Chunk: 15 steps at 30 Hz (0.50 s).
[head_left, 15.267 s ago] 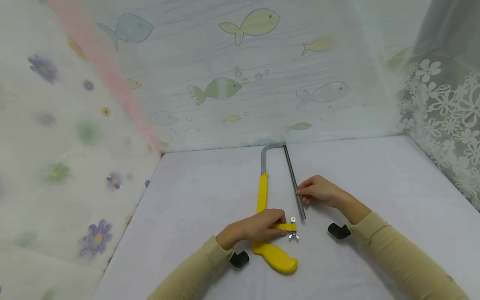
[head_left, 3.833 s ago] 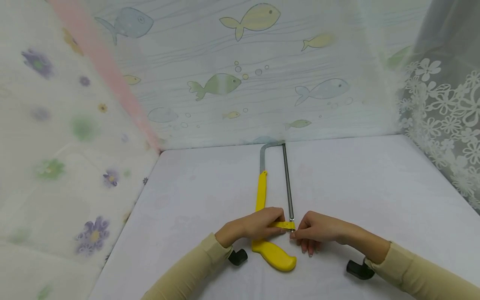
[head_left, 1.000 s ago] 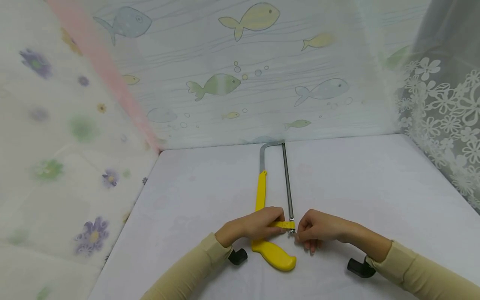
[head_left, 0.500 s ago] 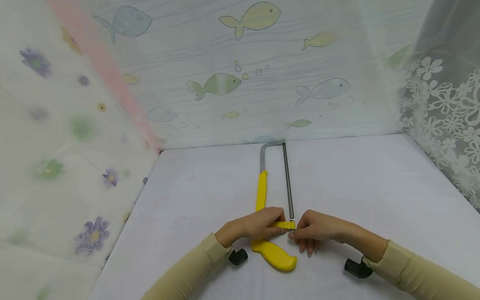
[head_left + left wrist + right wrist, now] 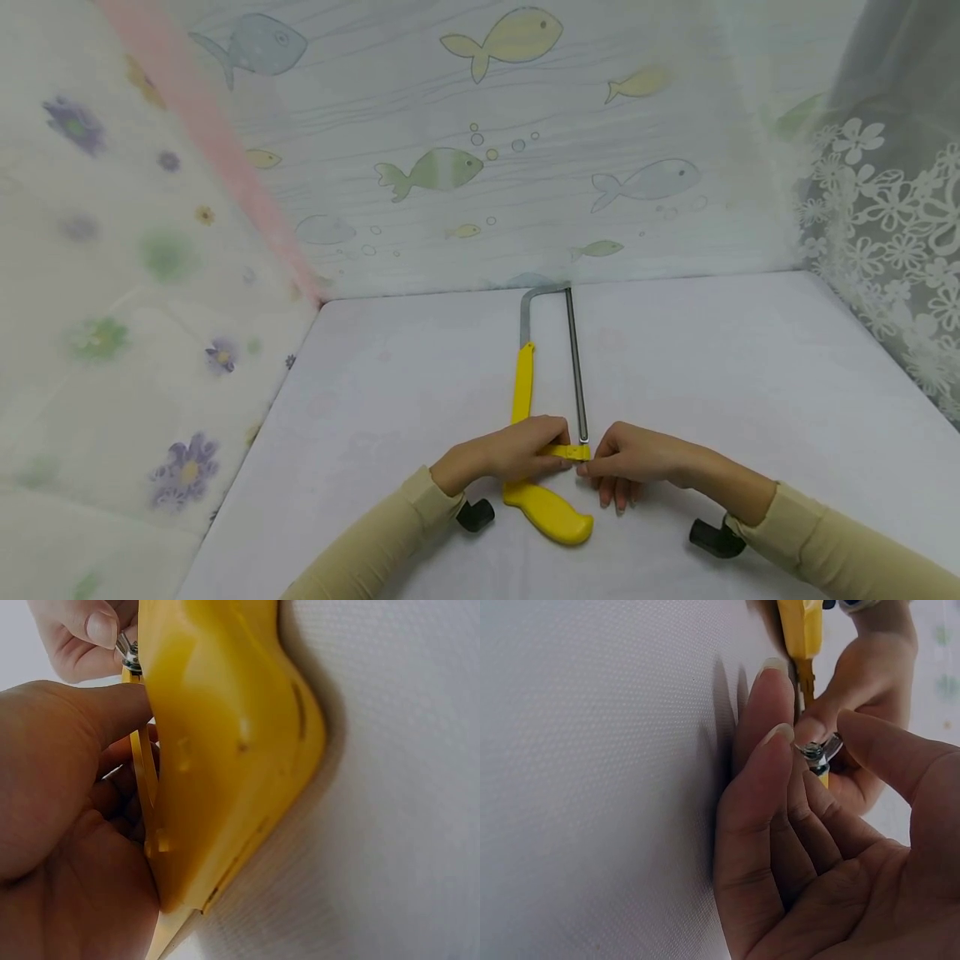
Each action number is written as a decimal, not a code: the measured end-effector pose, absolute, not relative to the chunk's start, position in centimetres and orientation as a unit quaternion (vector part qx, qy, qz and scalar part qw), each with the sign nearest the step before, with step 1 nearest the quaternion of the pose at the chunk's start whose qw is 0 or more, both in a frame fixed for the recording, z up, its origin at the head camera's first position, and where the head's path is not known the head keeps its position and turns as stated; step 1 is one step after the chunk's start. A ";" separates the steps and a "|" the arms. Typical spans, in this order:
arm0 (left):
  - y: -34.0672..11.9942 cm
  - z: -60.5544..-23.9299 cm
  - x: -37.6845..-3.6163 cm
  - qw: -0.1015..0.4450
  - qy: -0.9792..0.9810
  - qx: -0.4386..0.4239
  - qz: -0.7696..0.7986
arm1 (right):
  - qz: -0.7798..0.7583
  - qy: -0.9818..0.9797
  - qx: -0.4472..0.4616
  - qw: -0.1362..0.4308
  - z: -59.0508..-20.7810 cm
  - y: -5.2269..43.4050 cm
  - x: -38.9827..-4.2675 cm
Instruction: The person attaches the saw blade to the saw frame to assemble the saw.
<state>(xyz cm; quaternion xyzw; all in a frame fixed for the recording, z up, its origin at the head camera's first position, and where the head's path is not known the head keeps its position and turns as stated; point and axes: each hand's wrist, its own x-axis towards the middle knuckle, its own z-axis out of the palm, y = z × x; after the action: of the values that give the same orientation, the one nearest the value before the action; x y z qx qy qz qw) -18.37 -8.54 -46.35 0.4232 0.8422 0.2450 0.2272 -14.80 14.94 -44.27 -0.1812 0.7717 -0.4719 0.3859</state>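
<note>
A hacksaw with a yellow handle (image 5: 553, 515) and a grey metal front bow lies flat on the white table, its blade side facing right. The dark blade (image 5: 575, 367) runs from the bow's far end down to the yellow crosspiece (image 5: 576, 452). My left hand (image 5: 517, 447) grips the frame at the crosspiece, thumb on the near side. My right hand (image 5: 645, 458) pinches the silvery wing nut (image 5: 826, 750) at the crosspiece's end between thumb and index finger, the other fingers loosely curled. In the left wrist view the wing nut (image 5: 130, 656) sits beside the right thumb.
A white cloth covers the table (image 5: 420, 367). Behind it hangs a fish-print curtain (image 5: 450, 167), with a floral one (image 5: 150, 333) at the left and lace (image 5: 885, 192) at the right. Black camera mounts (image 5: 476, 515) sit at both wrists.
Fifteen seconds ago the blade's near end was loose in the right hand; now it lines up with the crosspiece. The right hand shifted off the wing nut a second ago and has returned to it.
</note>
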 end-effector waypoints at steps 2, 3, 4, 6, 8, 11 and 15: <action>-8.6 -46.4 -18.3 0.230 0.842 0.421 0.246 | -0.471 0.772 -0.181 0.386 -44.2 15.0 -14.8; -8.6 -46.4 -18.3 0.230 0.842 0.421 0.246 | -0.471 0.773 -0.182 0.385 -44.2 15.1 -14.7; -8.6 -46.4 -18.3 0.231 0.842 0.420 0.247 | -0.470 0.773 -0.183 0.384 -44.2 15.1 -14.7; -8.6 -46.4 -18.3 0.232 0.842 0.420 0.248 | -0.469 0.775 -0.186 0.380 -44.2 15.2 -14.7; -8.6 -46.4 -18.3 0.231 0.842 0.420 0.248 | -0.468 0.777 -0.186 0.377 -44.1 15.3 -14.7; -8.6 -46.5 -18.3 0.231 0.843 0.419 0.247 | -0.467 0.779 -0.183 0.376 -44.1 15.4 -14.7; -8.6 -46.4 -18.3 0.229 0.844 0.420 0.244 | -0.465 0.782 -0.186 0.370 -44.2 15.6 -14.7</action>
<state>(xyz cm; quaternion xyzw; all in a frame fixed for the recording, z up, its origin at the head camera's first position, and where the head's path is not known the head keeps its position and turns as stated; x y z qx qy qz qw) -18.32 -8.59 -46.43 0.4197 0.8435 0.2444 0.2293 -14.67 15.57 -44.16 -0.1862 0.7823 -0.4654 0.3697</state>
